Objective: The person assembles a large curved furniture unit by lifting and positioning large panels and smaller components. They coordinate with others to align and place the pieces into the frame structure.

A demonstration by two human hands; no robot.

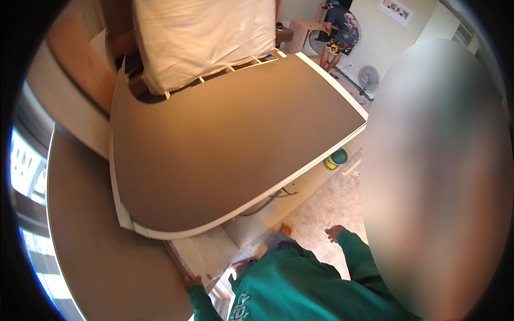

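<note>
A large brown panel with a curved, pale outer edge stands at the left. My left hand is closed on its lower right edge, beside a pale board. Out to the right, my right hand hangs over the floor with its fingers loosely apart and nothing in it. In front of me lies a wide brown tabletop-like sheet with a rounded near-left corner and a light rim. It is apart from both hands.
Under the sheet's right edge stands a green and yellow can, near dark cables. A plastic-wrapped mattress-like block rises behind. Further back, a person bends near a pedestal fan. A blurred patch covers the right side.
</note>
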